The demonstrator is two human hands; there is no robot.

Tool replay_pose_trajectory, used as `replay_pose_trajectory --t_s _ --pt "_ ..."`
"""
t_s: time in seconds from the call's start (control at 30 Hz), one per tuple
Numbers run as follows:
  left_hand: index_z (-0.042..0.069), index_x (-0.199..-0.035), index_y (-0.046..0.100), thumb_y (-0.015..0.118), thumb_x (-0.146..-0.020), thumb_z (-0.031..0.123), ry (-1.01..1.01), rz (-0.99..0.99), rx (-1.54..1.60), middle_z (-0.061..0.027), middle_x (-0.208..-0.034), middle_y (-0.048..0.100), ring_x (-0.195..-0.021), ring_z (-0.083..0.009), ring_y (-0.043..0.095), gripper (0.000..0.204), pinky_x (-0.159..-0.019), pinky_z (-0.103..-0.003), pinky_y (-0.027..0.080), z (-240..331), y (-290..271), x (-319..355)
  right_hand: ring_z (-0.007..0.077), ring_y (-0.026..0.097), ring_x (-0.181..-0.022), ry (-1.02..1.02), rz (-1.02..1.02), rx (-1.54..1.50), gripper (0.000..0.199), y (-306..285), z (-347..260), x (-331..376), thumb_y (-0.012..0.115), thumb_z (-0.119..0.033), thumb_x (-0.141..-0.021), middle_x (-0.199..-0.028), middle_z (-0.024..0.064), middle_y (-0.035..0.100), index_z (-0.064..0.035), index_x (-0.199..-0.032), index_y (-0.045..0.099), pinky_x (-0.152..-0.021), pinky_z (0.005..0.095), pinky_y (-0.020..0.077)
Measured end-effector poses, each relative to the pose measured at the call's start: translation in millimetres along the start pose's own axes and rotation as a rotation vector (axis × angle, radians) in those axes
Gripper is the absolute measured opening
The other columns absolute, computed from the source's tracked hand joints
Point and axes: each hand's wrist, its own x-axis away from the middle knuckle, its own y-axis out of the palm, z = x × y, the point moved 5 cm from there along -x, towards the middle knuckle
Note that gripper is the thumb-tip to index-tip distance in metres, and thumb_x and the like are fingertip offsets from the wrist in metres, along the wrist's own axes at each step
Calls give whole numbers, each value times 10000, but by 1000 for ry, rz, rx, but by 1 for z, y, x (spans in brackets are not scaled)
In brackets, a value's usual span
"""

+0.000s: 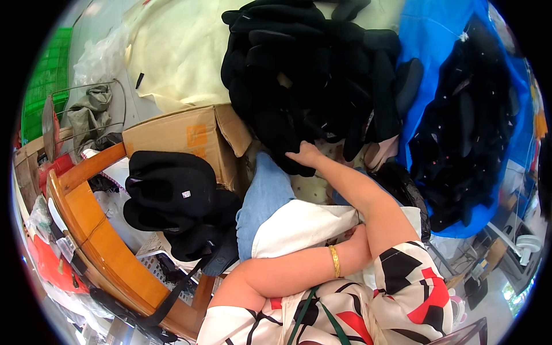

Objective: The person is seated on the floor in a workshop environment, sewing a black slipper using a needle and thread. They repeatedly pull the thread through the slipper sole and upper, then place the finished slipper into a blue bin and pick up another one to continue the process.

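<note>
A heap of black caps lies in front of me on a pale cloth. At its near edge my right hand grips one black cap, the thumb stretched along it and the other fingers partly hidden. My left forearm, with a gold bracelet at the wrist, crosses my lap. Tucked under the right arm, my left hand rests by the white cloth on my lap; its fingers are mostly hidden. To my left, more black caps are stacked, one with a small white tag.
An open cardboard box stands left of the heap, close to my knee. On the right, a big blue sack holds many black pieces. A wooden chair is at my left, with a green plastic crate farther back.
</note>
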Motion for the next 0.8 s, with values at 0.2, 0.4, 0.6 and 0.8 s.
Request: replay_pose_trajectory --t_s 0.2,0.4,0.6,0.8 --pt "93 -999 767 676 -776 146 30 -48 91 -103 -913 732 -822 -308 715 247 -630 -473 579 -3 5 5 439 386 -1358 115 251 -24 1076 -16 -21 13 858 -400 -695 -1484 279 360 61 -1472 274 -1132 437 375" --pt "104 -1005 769 679 -779 155 52 -59 117 -91 -932 733 -847 -296 714 248 -643 -470 583 -1 8 4 410 365 -1380 12 332 -99 1149 0 -14 6 895 -354 -635 -1491 244 369 16 -1506 244 -1137 424 376" --pt "115 -1010 771 683 -782 164 67 -99 92 -79 -951 735 -872 -285 713 249 -656 -467 587 0 10 1 378 519 -1257 -90 85 -130 943 -16 1 -30 887 -365 -594 -1335 246 545 15 -1350 472 -1051 410 443" --pt "120 -1021 773 714 -767 190 -2 -475 -33 -80 -1000 733 -902 -281 708 270 -671 -467 594 0 11 -18 369 649 -1068 -284 160 -163 707 -78 -42 65 837 -374 -619 -1113 247 673 16 -1165 616 -921 428 511"
